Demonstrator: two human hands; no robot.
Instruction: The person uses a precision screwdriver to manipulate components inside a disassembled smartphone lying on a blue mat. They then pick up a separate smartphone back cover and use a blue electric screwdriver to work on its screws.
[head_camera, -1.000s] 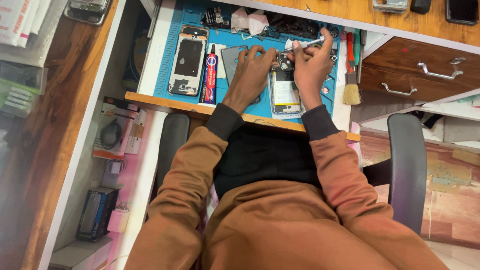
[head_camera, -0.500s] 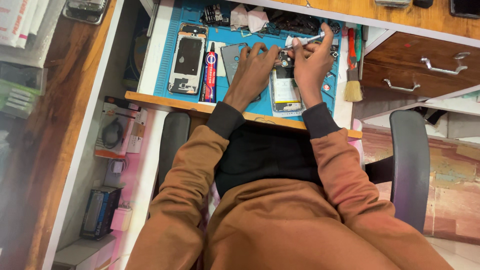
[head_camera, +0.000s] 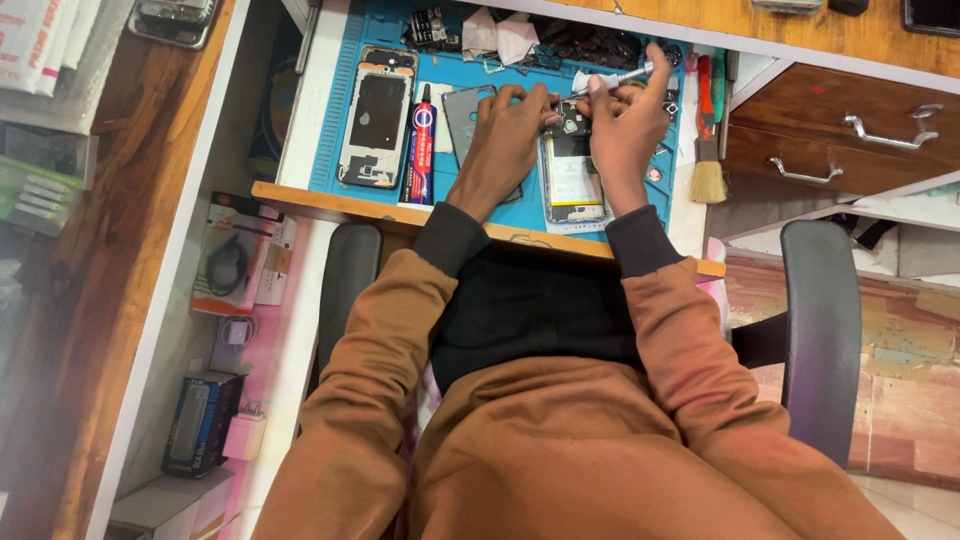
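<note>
L hand (head_camera: 505, 135) fingers pressed down on opened white-framed phone w/ exposed board (head_camera: 572, 170), steadying it. R hand (head_camera: 628, 125) pinching slim silver screwdriver (head_camera: 612, 79). Step looks like screw work at top end; next move needs tip seated square, phone held flat on blue silicone mat (head_camera: 350, 195).

Wooden desk (head_camera: 830, 35), metal-handled drawers (head_camera: 850, 125), black chair (head_camera: 820, 330), tiled floor (head_camera: 900, 410)

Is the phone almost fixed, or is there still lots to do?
Done: the opened phone has its back off, insides showing. In hand: the right hand holds a silver screwdriver at the phone's top, while the left hand steadies it. Left: probably a lot, since the grey back cover lies loose on the blue mat and the glue tube stands unused beside it.
</note>
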